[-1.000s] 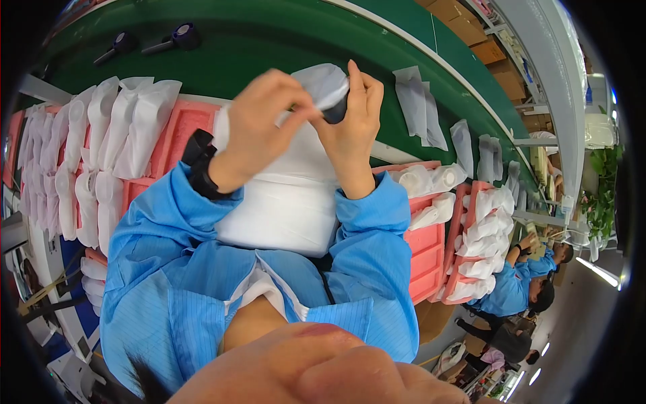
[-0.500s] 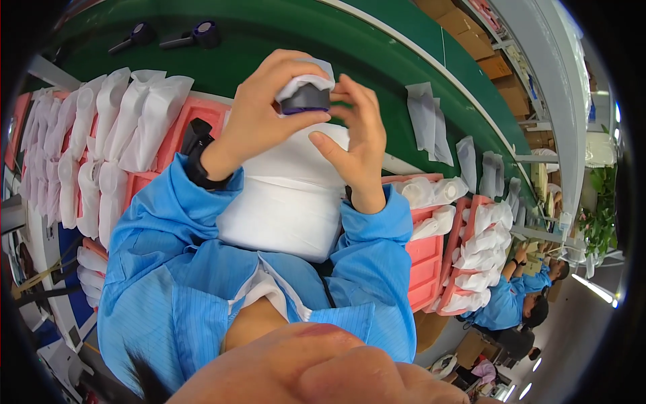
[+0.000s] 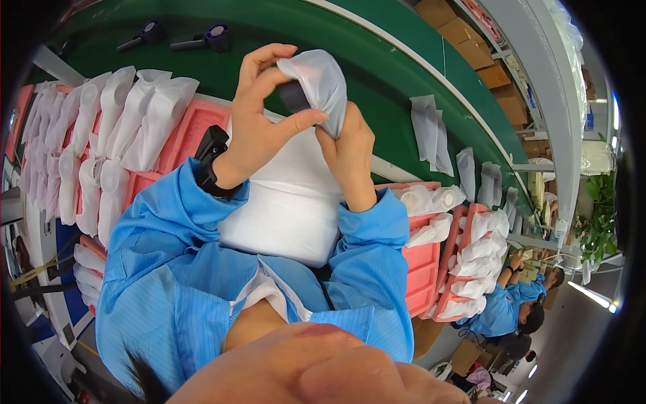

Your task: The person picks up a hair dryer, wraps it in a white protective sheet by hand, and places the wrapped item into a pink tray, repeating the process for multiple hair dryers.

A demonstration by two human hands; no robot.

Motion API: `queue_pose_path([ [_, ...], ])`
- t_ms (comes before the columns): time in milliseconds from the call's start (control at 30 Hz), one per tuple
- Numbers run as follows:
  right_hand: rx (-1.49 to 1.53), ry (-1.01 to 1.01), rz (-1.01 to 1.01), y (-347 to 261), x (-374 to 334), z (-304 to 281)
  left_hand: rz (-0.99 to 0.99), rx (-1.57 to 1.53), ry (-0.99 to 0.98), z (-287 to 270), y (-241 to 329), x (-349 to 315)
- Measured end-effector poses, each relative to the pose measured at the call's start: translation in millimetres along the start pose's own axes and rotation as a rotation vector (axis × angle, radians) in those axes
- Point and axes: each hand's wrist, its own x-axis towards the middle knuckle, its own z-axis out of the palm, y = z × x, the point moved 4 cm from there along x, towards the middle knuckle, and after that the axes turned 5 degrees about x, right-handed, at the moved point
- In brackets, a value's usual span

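In front of my chest, over the green belt, both my hands are raised around a dark grey cylindrical part [image 3: 292, 95] partly covered by a thin white bag [image 3: 321, 75]. My left hand [image 3: 259, 111] is curved about the dark part, its fingers above and its thumb below against the bag. My right hand [image 3: 351, 145] is closed on the bag's gathered lower right side. The rest of the part is hidden inside the bag. Below my hands lies a white wrapped stack [image 3: 282, 219], close to my body.
Two dark round-headed handled devices [image 3: 217, 38] lie on the green belt [image 3: 269, 30] at far left. Loose white bags [image 3: 431, 135] lie on it at right. Pink trays [image 3: 183, 135] with white-wrapped items flank me on both sides. Co-workers in blue [image 3: 498, 310] sit at far right.
My right hand has gone from open fingers to gripping the bag. The bag now spreads further right over the part, which has tilted. The devices on the belt have shifted slightly right.
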Motion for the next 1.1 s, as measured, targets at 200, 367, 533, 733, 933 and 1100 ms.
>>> queue_pose_path([
  [200, 0.201, -0.013, 0.052, -0.4, 0.4, -4.4, 0.280, 0.365, -0.014, -3.0, 12.0, 5.0],
  [367, 0.730, -0.188, 0.491, 11.1, -1.1, -0.5, -0.097, 0.226, 0.059, -14.2, -30.3, 22.4],
  [533, 0.341, -0.184, 0.481, 85.2, 7.4, 4.7, -0.331, 0.643, 0.155, -26.6, -127.1, 57.1],
  [733, -0.359, -0.042, 0.159, 129.2, 7.6, 6.5, -0.671, 1.018, 0.091, -54.2, -208.8, 54.8],
  [933, -0.077, -0.043, 0.102, 75.7, 13.3, 10.0, -0.569, 0.744, -0.283, -16.7, -193.0, 35.5],
  [1100, 0.058, 0.024, 0.062, 35.1, 12.8, 13.8, -0.288, 0.395, -0.404, 44.1, -76.7, -0.5],
])
